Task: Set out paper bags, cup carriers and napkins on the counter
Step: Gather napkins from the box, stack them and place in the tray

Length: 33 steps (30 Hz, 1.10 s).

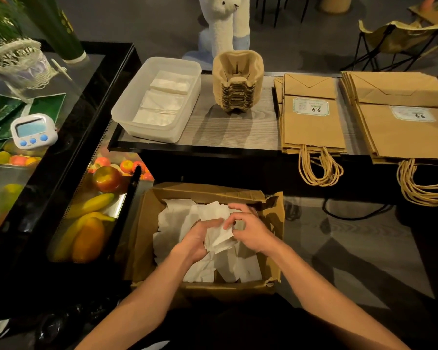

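Both hands are down in an open cardboard box (pixel 147 223) of loose white napkins (pixel 177 223). My left hand (pixel 195 239) cradles a small bundle of napkins (pixel 219 238) from below, and my right hand (pixel 248 229) pinches the same bundle from the right. On the counter (pixel 225 132) stand a clear plastic tub (pixel 127 107) with folded napkins inside, a stack of pulp cup carriers (pixel 237 79), and two flat piles of brown paper bags (pixel 312 122) (pixel 405 132), handles hanging over the front edge.
A black display case (pixel 68 137) with fruit sits at left, a white digital timer (pixel 33 131) on its glass top. A white llama figure (pixel 223 24) stands behind the counter. A folding chair (pixel 400 39) is at the far right. A black cable (pixel 352 213) lies by the box.
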Available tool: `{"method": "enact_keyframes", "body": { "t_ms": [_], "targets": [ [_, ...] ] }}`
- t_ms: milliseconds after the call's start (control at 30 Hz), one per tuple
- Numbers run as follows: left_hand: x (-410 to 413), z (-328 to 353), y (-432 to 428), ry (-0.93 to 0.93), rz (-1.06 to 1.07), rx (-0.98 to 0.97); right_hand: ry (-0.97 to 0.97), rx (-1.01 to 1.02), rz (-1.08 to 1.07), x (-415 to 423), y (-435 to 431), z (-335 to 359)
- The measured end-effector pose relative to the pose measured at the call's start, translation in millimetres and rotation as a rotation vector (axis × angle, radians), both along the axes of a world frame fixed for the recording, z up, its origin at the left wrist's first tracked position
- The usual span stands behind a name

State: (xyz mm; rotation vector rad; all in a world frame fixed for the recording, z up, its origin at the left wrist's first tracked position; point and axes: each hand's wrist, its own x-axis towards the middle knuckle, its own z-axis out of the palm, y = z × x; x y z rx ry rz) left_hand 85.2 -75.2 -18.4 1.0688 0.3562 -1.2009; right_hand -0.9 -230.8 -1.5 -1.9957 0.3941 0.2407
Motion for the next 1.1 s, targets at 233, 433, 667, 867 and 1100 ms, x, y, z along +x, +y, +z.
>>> {"method": "enact_keyframes", "body": {
  "t_ms": [233, 433, 667, 867, 1100],
  "targets": [
    [3.2, -10.8, -5.9, -0.073, 0.193, 0.119, 0.0, -0.004, -0.1, -7.6, -5.4, 2.7],
    [-2.4, -5.3, -12.9, -0.084, 0.224, 0.053, -0.004, -0.12, -0.129, -2.9, 10.9, -9.3],
    [-2.8, -7.4, -6.5, -0.127, 0.229, 0.012, -0.032, -0.133, -0.274, -8.2, 12.0, -14.3],
    [-2.9, -2.9, -7.8, -0.086, 0.216, 0.004, -0.003, 0.038, -0.244, -6.0, 16.8, -15.8],
    [-1.0, 0.1, -0.6, -0.11, 0.106, 0.045, 0.097, 0.319, -0.431, -2.0, 11.6, -16.5]
  ]
}}
